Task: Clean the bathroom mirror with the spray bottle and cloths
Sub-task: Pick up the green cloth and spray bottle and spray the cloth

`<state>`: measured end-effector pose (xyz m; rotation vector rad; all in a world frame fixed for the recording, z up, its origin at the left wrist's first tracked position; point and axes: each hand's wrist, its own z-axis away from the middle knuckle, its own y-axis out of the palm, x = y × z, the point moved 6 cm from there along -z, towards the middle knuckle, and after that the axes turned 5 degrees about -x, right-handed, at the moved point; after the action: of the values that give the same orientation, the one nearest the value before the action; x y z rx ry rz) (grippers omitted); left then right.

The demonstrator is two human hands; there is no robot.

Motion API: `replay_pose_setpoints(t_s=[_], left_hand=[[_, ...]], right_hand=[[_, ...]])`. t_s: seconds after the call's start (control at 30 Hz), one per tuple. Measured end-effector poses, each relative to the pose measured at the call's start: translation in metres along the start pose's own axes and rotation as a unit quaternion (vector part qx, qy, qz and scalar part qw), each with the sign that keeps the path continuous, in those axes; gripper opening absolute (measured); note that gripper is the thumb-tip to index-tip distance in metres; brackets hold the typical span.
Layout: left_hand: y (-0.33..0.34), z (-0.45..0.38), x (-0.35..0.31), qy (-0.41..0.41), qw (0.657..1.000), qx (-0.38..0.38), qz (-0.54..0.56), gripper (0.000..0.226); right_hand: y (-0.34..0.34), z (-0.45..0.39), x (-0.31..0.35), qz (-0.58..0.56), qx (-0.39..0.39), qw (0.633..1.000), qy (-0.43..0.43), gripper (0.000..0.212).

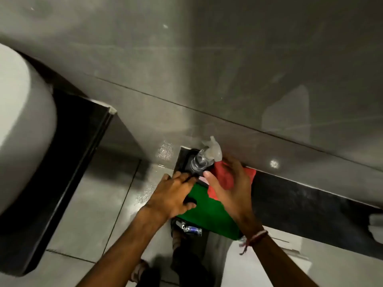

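Overhead, both hands were observed at the near end of a dark ledge [310, 195] running along the grey tiled wall [207, 79]. The left hand [174, 193] lay palm-down with fingers spread on a green cloth [207, 212], which draped over the ledge edge. The right hand [230, 183] was curled loosely around a red cloth [223, 175], gripping it just beside the clear spray bottle [204, 158]. That bottle stood at the ledge corner against the wall, nozzle uppermost. A white basin [22, 125] on a black counter [62, 172] occupied the left side. The mirror itself was not identifiable. A thread band [257, 238] circled the right wrist.
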<state>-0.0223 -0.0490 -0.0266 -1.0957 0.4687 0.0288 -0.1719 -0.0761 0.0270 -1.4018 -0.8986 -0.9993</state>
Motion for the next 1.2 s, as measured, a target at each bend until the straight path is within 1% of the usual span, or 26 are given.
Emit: replay_pose_setpoints(t_s=[0.07, 0.13, 0.17, 0.23, 0.3, 0.33, 0.37, 0.43, 0.47, 0.53, 0.57, 0.63, 0.7, 0.8, 0.83, 0.87, 0.93, 0.97, 1.0, 1.03, 1.1, 1.2], left_hand=[[0.005, -0.012, 0.002, 0.005, 0.999, 0.007, -0.053, 0.082], [0.006, -0.019, 0.000, -0.001, 0.996, 0.015, -0.091, 0.083], [0.008, -0.022, -0.002, -0.012, 0.995, 0.020, -0.100, 0.078], [0.011, -0.027, -0.007, -0.037, 0.993, 0.021, -0.114, 0.061], [0.012, -0.028, -0.008, -0.057, 0.991, 0.013, -0.118, 0.047], [0.015, -0.026, -0.008, -0.062, 0.993, 0.013, -0.101, 0.045], [0.016, -0.021, -0.007, -0.065, 0.995, 0.010, -0.071, 0.046], [0.018, -0.004, -0.004, -0.083, 0.995, 0.002, 0.047, 0.045], [0.012, 0.008, 0.000, -0.096, 0.986, -0.016, 0.135, 0.040], [-0.007, 0.038, 0.005, -0.111, 0.939, -0.077, 0.318, 0.027], [-0.021, 0.054, 0.006, -0.105, 0.910, -0.114, 0.385, 0.025], [-0.060, 0.087, 0.013, -0.109, 0.860, -0.183, 0.463, 0.027], [-0.104, 0.122, 0.023, -0.116, 0.818, -0.256, 0.503, 0.026], [-0.193, 0.190, 0.036, -0.111, 0.766, -0.373, 0.512, 0.028], [-0.215, 0.204, 0.040, -0.104, 0.747, -0.397, 0.523, 0.029], [-0.249, 0.226, 0.042, -0.096, 0.729, -0.431, 0.524, 0.029], [-0.309, 0.268, 0.042, -0.073, 0.698, -0.480, 0.526, 0.028], [-0.330, 0.280, 0.043, -0.061, 0.687, -0.490, 0.533, 0.028], [-0.362, 0.300, 0.043, -0.049, 0.681, -0.503, 0.530, 0.027], [-0.383, 0.307, 0.043, -0.040, 0.679, -0.499, 0.538, 0.026], [-0.431, 0.336, 0.039, -0.015, 0.676, -0.498, 0.544, 0.022], [-0.488, 0.371, 0.027, 0.022, 0.688, -0.471, 0.552, 0.021]], right_hand=[[0.016, -0.011, -0.003, 0.005, 0.036, 0.999, -0.036, 0.053], [0.034, -0.024, -0.008, 0.016, 0.063, 0.997, -0.039, 0.055], [0.041, -0.030, -0.011, 0.018, 0.065, 0.997, -0.045, 0.054], [0.050, -0.042, -0.012, 0.020, 0.058, 0.996, -0.068, 0.054], [0.063, -0.049, -0.016, 0.020, 0.082, 0.992, -0.090, 0.045], [0.067, -0.051, -0.014, 0.025, 0.077, 0.991, -0.102, 0.040], [0.072, -0.051, -0.011, 0.030, 0.071, 0.990, -0.117, 0.041], [0.077, -0.047, -0.009, 0.038, 0.056, 0.988, -0.138, 0.048], [0.078, -0.043, -0.002, 0.044, 0.045, 0.987, -0.150, 0.052], [0.080, -0.034, 0.025, 0.044, 0.045, 0.981, -0.186, 0.046], [0.080, -0.030, 0.041, 0.041, 0.051, 0.976, -0.207, 0.039], [0.079, -0.026, 0.086, 0.010, 0.059, 0.968, -0.246, 0.033], [0.075, -0.024, 0.137, -0.044, 0.055, 0.963, -0.261, 0.036], [0.060, -0.015, 0.239, -0.138, 0.037, 0.949, -0.280, 0.035], [0.054, -0.015, 0.262, -0.161, 0.031, 0.947, -0.276, 0.032], [0.048, -0.010, 0.300, -0.191, 0.038, 0.939, -0.283, 0.030], [0.036, 0.006, 0.363, -0.227, 0.053, 0.919, -0.317, 0.030], [0.033, 0.013, 0.381, -0.231, 0.063, 0.915, -0.324, 0.031], [0.031, 0.022, 0.413, -0.245, 0.077, 0.906, -0.335, 0.032], [0.030, 0.027, 0.428, -0.242, 0.086, 0.908, -0.332, 0.034], [0.031, 0.044, 0.468, -0.261, 0.116, 0.896, -0.340, 0.041], [0.037, 0.067, 0.506, -0.253, 0.159, 0.886, -0.354, 0.049]])
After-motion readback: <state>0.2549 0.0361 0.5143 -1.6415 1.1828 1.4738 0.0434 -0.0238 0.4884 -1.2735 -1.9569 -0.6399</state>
